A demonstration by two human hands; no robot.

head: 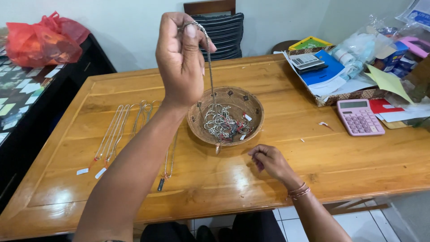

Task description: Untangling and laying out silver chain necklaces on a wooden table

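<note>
A: Where is the silver chain [209,67] held?
B: It is pinched at its top end by the closed left hand [180,58] and hangs above the woven basket [251,105].
A: Handling?
B: Judged light, limp, tangle-prone. The right hand [270,160] is loosely curled, apparently empty, resting on the wooden table [277,85].

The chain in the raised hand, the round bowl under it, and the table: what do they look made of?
Chain, held up by the left hand: silvery metal by its shine, alloy unclear. Bowl: woven fibre, matte tan, with dark woven-in marks. Table: varnished wood, with visible grain and glossy orange-brown planks.
</note>
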